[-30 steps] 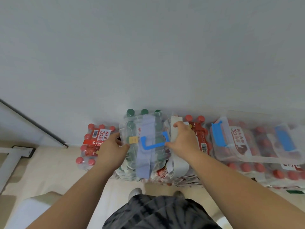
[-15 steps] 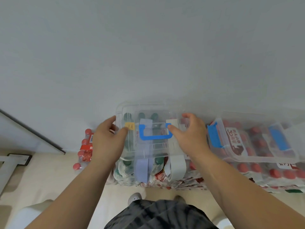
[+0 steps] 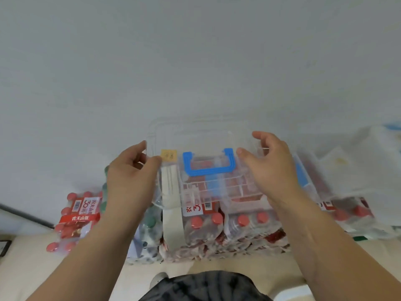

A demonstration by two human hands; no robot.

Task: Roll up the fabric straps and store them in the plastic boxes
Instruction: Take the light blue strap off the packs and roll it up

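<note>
A clear plastic box [image 3: 201, 137] with a blue handle [image 3: 208, 166] and a small yellow sticker is held up in front of the wall. My left hand [image 3: 130, 177] pinches its left edge and my right hand [image 3: 269, 166] grips its right side beside the handle. Below the box a white fabric strap [image 3: 171, 213] hangs down over the shrink-wrapped bottle packs. A pale blue strap [image 3: 135, 246] lies lower left, partly hidden by my left forearm. A second clear box [image 3: 312, 183] with a blue latch sits on the packs at the right.
Packs of red-capped water bottles [image 3: 227, 227] line the wall, with one more pack [image 3: 76, 216] at the left and green-capped bottles [image 3: 149, 222] behind my left arm. Beige floor runs along the bottom, and my shoe [image 3: 158, 279] shows there.
The box has been lifted off the green-capped bottles and carried up and to the right, over the red-capped packs. Both hands stayed on its sides.
</note>
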